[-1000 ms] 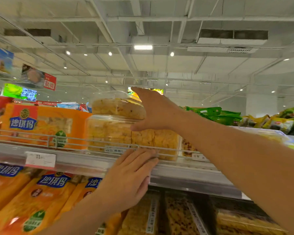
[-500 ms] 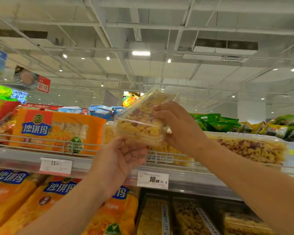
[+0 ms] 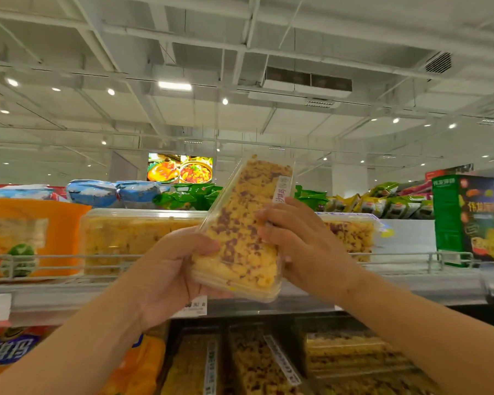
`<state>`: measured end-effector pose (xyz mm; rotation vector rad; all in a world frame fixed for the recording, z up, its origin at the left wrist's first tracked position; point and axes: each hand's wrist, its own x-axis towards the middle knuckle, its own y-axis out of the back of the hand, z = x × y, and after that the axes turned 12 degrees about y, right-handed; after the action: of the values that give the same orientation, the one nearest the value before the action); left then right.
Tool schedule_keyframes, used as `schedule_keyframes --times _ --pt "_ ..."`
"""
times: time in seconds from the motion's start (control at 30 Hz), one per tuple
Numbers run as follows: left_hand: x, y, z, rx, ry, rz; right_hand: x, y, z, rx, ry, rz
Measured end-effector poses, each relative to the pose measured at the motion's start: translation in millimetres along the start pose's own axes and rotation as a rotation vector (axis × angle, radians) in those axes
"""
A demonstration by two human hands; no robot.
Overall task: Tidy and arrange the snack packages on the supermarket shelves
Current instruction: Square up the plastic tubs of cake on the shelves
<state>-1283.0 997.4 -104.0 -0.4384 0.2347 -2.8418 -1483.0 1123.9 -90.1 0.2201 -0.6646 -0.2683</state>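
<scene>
A clear plastic box of yellow snack cake with purple bits [image 3: 240, 232] is held up in front of the top shelf, tilted with its top leaning right. My left hand [image 3: 169, 269] cups its lower left side from below. My right hand [image 3: 294, 240] grips its right edge, fingers curled over the box face beside a white label strip. Behind it on the top shelf lie a similar clear box [image 3: 131, 238] to the left and another clear box [image 3: 351, 235] to the right.
A wire rail [image 3: 69, 256] runs along the top shelf front. An orange snack pack [image 3: 32, 232] lies at left, a green carton [image 3: 465, 218] at right. Blue and green bags [image 3: 183, 195] sit behind. The lower shelf holds more boxes [image 3: 257, 363] and orange bags [image 3: 137, 366].
Both hands lifted the clear box off the stack on the top shelf and drew it toward me. It now stands steeper, its flat face turned to the camera.
</scene>
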Motion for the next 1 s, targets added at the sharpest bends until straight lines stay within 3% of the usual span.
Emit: schedule_keyframes --times 0.1,0.17,0.3,0.43,0.6,0.8,1.0 --pt "17 -15 14 0.174 -0.047 0.103 -25 26 17 0.082 -0.031 -0.166" --pt "31 -25 27 0.283 -0.086 0.164 -39 47 38 0.109 -0.133 -0.185" --pt "59 -51 43 0.489 -0.124 0.229 -50 76 100 0.028 -0.705 -0.027" --pt "84 -75 53 0.669 -0.133 0.237 -77 90 146 0.467 -1.189 0.118" --pt "111 -85 44 0.754 -0.224 0.345 -132 92 152 0.591 -1.293 0.218" --pt "132 -84 23 1.134 -0.414 0.503 -166 84 144 0.651 -1.294 0.122" --pt "138 -78 21 1.353 -0.404 0.625 -170 70 141 0.600 -1.235 0.004"
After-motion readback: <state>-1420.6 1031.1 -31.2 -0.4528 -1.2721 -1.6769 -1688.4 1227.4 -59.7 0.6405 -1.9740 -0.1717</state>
